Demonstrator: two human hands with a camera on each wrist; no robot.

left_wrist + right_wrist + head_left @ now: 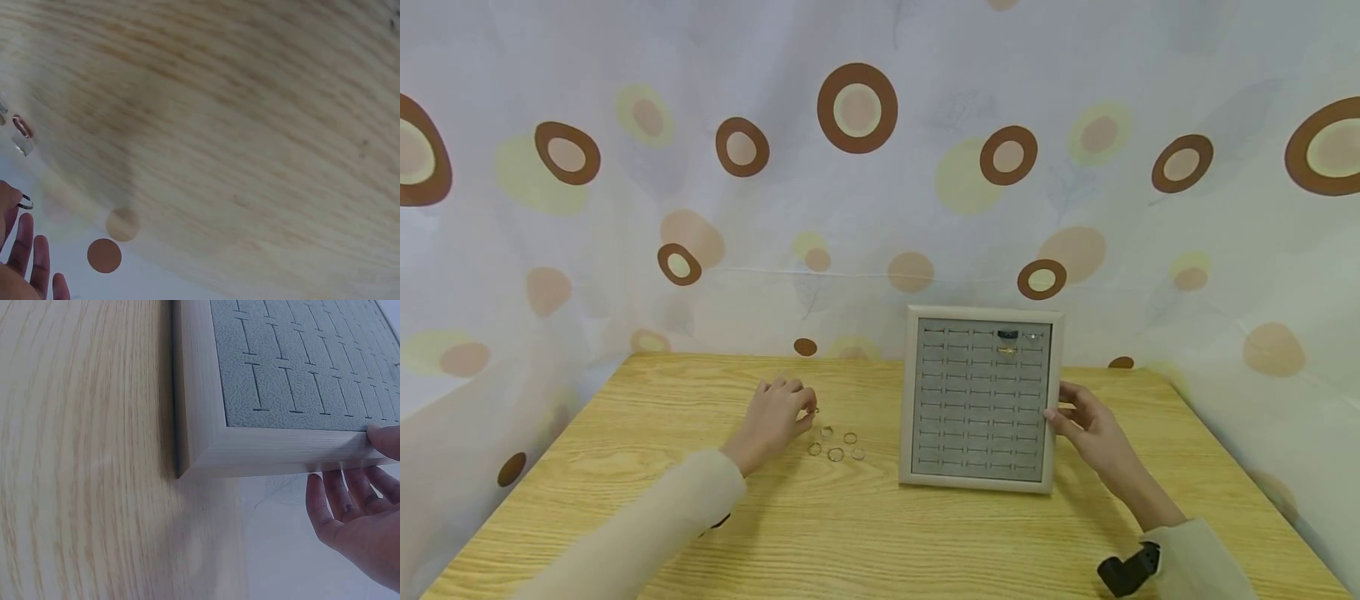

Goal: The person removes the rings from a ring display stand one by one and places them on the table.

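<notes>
White backdrop (865,208) with brown and peach rounds behind yellow wood-grain tabletop (820,542); on it, tilted up, white-framed rectangular tray (981,400) of grey slotted padding, seating dark ring (1007,334), silver ring (1032,336) and gold-coloured ring (1007,351) near top right. Gripped at right edge by right hand (1090,425), thumb on frame. Across wood to tray's left, five loose metal rings (836,460), and just beside them thin metal ring (26,207) pinched in left hand (778,417).
</notes>
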